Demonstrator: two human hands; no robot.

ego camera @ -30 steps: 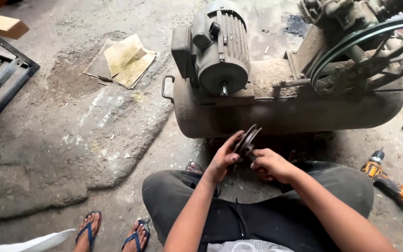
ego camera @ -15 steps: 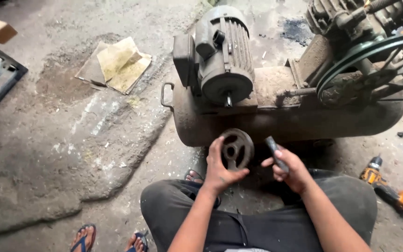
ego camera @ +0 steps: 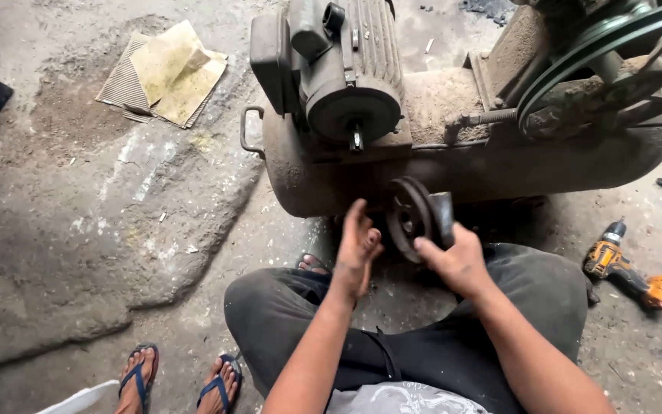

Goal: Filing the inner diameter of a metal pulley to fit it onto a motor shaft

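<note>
- Sitting cross-legged on the concrete floor [ego camera: 78,253], you are facing one dusty air compressor tank [ego camera: 499,165] with one electric motor [ego camera: 339,69] mounted on top of it.
- You are gripping one dark grooved pulley [ego camera: 408,217] in your right hand [ego camera: 453,261], fingers closed around it, and what looks like a short metal tool [ego camera: 443,217] is pinched alongside it in the same hand.
- You are holding the pulley on edge just below the motor's bare shaft [ego camera: 357,138], apparently so its bore is facing the shaft end.
- You are keeping your left hand [ego camera: 358,249] open and empty, fingers spread upward just beside the pulley, not touching it, as if ready to steady it.
- One large belt wheel [ego camera: 599,57] is standing at the tank's far end, with a belt running in its groove.
- One orange cordless drill [ego camera: 634,272] is lying on the floor to your right, near your knee.
- A few sheets of torn cardboard [ego camera: 166,77] are lying well apart on the floor beyond your left side.
- Two sandalled feet [ego camera: 181,379] of another person are standing near your left knee.
</note>
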